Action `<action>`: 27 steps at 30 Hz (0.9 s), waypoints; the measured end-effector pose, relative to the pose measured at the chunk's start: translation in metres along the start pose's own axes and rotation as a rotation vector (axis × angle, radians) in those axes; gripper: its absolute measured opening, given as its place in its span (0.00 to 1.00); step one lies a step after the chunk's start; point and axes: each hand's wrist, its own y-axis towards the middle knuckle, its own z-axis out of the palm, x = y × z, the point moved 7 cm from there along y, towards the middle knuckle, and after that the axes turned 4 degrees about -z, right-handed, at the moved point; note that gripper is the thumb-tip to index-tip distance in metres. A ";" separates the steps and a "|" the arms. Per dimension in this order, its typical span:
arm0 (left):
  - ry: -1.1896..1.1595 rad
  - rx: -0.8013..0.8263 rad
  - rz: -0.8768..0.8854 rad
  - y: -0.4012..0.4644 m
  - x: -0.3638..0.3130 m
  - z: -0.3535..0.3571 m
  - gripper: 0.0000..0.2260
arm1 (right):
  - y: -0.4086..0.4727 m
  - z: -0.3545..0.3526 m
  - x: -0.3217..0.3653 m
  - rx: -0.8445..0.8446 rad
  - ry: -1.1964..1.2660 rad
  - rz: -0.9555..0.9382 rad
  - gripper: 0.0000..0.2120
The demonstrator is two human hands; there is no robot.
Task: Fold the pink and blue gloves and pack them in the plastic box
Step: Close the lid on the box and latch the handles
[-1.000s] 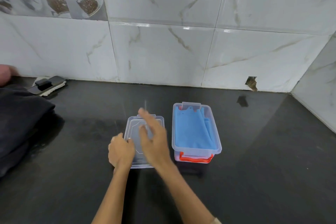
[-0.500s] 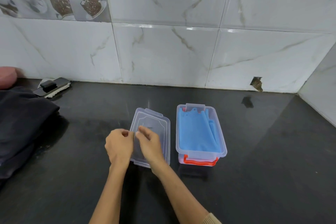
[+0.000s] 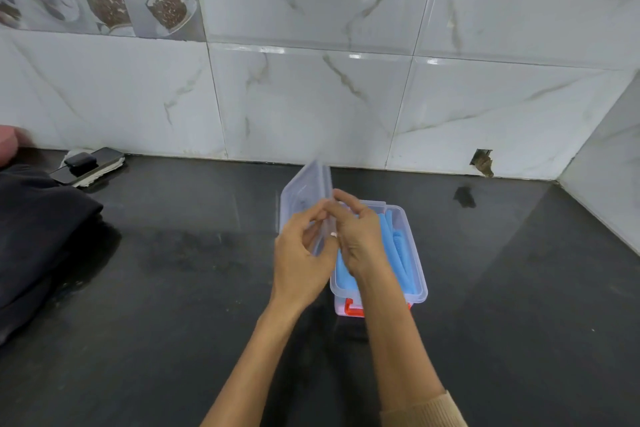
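Hands, left (image 3: 300,260) and right (image 3: 360,239), pinch tilted clear lid (image 3: 304,198) above glove-filled plastic box (image 3: 415,253).

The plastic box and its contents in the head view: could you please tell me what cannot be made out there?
- Pink glove: not visible in the head view; the blue glove and right hand cover the plastic box interior.
- Lid: motion-blurred, its lower edge hidden by the left hand.
- Red latch: partly behind the right forearm.
- Dark cloth: cut off by the left edge.
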 end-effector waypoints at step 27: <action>0.017 -0.041 -0.475 0.002 0.067 0.030 0.10 | 0.003 -0.139 0.003 -0.270 -0.601 -0.145 0.11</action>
